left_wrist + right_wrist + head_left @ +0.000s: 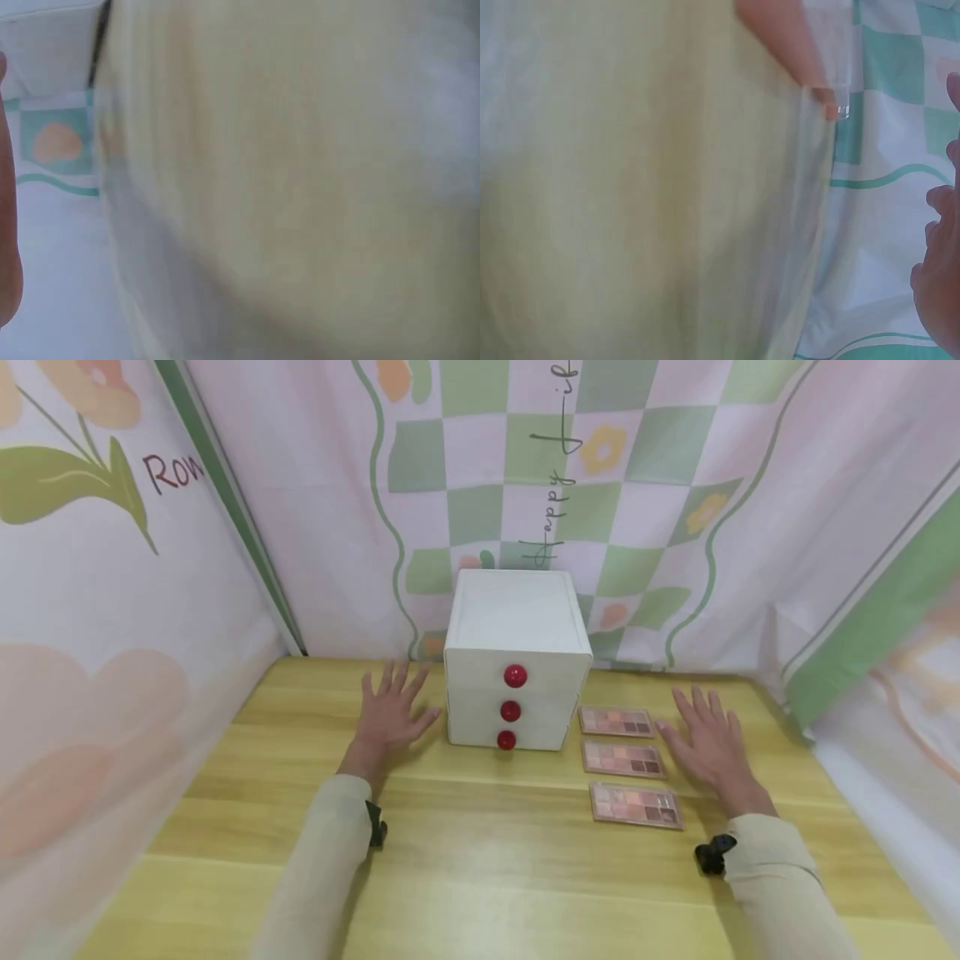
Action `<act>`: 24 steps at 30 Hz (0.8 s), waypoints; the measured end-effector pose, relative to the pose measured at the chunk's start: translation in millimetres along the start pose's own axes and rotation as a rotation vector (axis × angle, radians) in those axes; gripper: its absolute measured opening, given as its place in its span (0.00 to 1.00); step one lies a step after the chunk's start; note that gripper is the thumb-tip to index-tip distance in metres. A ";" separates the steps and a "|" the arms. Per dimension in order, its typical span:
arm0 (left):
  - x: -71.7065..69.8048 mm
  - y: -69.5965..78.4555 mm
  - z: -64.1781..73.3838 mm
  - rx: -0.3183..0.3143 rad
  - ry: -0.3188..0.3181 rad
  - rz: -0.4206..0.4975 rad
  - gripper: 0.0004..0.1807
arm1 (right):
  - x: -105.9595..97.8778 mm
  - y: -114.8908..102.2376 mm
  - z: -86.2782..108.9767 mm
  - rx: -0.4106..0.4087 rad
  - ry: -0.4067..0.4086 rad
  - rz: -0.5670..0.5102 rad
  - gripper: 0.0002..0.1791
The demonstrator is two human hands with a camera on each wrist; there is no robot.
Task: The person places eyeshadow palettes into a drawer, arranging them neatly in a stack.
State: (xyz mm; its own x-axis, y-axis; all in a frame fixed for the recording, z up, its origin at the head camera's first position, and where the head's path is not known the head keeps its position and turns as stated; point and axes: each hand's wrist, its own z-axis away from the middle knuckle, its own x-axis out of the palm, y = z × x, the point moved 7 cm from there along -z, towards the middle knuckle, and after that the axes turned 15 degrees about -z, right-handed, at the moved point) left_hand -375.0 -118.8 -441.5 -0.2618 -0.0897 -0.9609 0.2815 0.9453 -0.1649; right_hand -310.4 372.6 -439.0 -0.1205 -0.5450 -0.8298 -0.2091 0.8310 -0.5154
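A white drawer box with three round red knobs stands at the back middle of the wooden table. To its left is my left hand, fingers spread and holding nothing. Three eyeshadow palettes lie in a column right of the box, their pans in pinks and browns. My right hand is just right of the far palettes, fingers spread, with nothing in it. Only an edge of the left hand shows in the left wrist view. In the right wrist view the right hand is partly cut off.
Behind the box hangs a checked, flowered curtain. More printed cloth borders the left side, and cloth with a green band borders the right. The wooden table extends towards me in front of the box.
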 end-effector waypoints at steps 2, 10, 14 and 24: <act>-7.1 0.4 -1.3 -0.003 0.022 -0.001 0.45 | -1.1 -3.6 -0.3 -0.007 0.002 0.002 0.42; -35.4 -2.4 0.0 0.004 0.115 0.055 0.44 | -5.8 -21.4 3.4 -0.043 0.000 0.003 0.41; -50.6 -2.4 0.9 0.025 0.202 0.117 0.42 | -8.0 -40.8 7.4 -0.044 -0.053 -0.015 0.41; -85.0 9.3 0.8 0.107 0.429 0.541 0.38 | -12.9 -98.0 16.0 -0.037 -0.113 -0.072 0.35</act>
State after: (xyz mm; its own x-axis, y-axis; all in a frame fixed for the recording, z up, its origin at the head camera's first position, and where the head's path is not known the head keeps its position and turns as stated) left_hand -349.5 -102.7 -361.6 -0.3943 0.5380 -0.7451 0.5587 0.7840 0.2704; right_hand -272.8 299.9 -381.2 0.0059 -0.5849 -0.8111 -0.2488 0.7847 -0.5677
